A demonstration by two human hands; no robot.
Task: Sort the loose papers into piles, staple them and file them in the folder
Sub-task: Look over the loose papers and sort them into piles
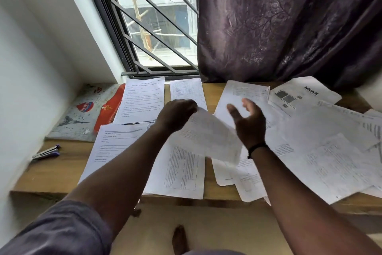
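My left hand [175, 115] grips the top edge of a blurred white sheet [208, 136] held above the wooden table [53, 174]. My right hand [249, 122] hovers just right of that sheet, fingers spread and relaxed, holding nothing. Sorted piles lie at the left: a printed page [141, 100] at the back, a narrow sheet [186, 91] beside it, a page [115, 147] and a table-printed page [182, 174] nearer me. Loose papers [322, 141] spread over the right half. A stapler [46, 153] lies at the table's left edge. A patterned folder [82, 114] sits back left.
A red booklet [109, 110] lies on the folder, partly under the printed page. A "blinkit" sheet [303, 94] lies back right. A barred window [157, 27] and dark curtain [289, 23] stand behind the table, a white wall [31, 58] at the left. A bare foot [179, 240] shows below the table.
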